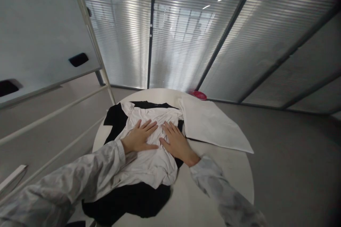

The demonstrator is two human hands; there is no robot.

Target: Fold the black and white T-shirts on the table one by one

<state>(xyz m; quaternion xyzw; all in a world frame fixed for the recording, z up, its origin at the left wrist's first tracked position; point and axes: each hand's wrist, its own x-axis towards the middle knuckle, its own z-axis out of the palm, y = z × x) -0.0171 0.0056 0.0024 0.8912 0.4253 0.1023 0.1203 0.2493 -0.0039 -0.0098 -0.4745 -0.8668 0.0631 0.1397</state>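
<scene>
A wrinkled white shirt (149, 168) lies spread over a black garment (133, 202) on a round white table. Both of my hands rest flat on the white cloth, thumbs toward each other. My left hand (140, 137) presses on its middle, fingers stretched and apart. Just to the right, my right hand (176, 142) lies on the same fabric near its right side, fingers extended. Neither hand grips anything. Black fabric shows past the white shirt at the top, at the left and along the front. How the two garments overlap underneath is hidden.
A folded white sheet or bag (213, 122) lies at the right of the round table (234, 177), its corner reaching past the edge. Behind the table is a red basket (199, 95). A whiteboard on a metal frame (48, 32) stands at left. Ribbed glass panels (181, 42) rise behind.
</scene>
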